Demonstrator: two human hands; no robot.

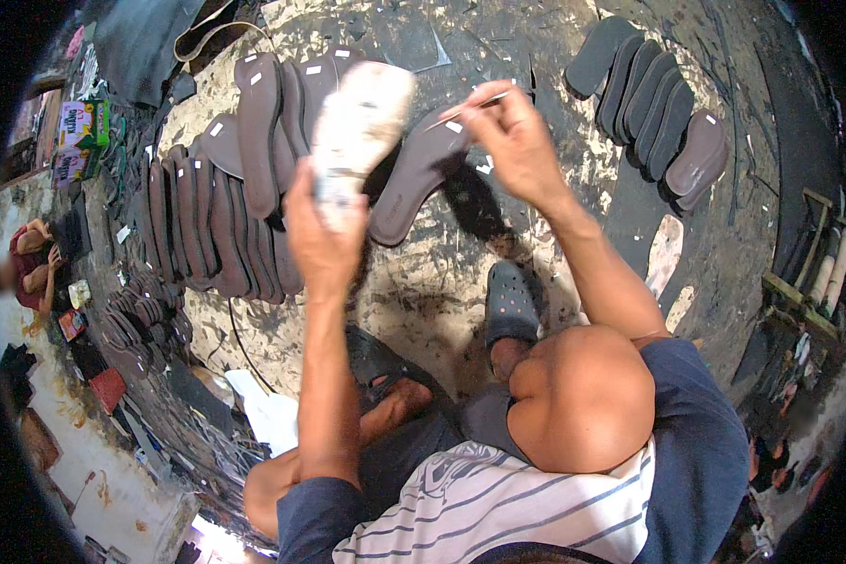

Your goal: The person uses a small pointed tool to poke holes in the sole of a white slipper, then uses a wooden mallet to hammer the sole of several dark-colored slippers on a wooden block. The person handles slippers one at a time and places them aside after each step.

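My left hand (327, 221) grips the heel end of a pale, stained sole-shaped piece (365, 117), raised and slightly blurred. Below and to its right, a brown insole (414, 183) lies flat on the work surface, a small white label at its upper end. Over that label, my right hand (515, 141) pinches a thin, stick-like tool (446, 118); its exact kind is too fine to make out. Brown insoles (258, 132) with white labels lie overlapped just left of my left hand, some partly hidden behind the pale piece.
Rows of brown insoles (202, 221) spread at left. Dark insoles (644, 94) fan out at upper right beside brown ones (697, 155). My feet wear dark clogs (514, 301). Another person (38, 263) sits far left below cartons (80, 141). A wooden frame (799, 305) stands right.
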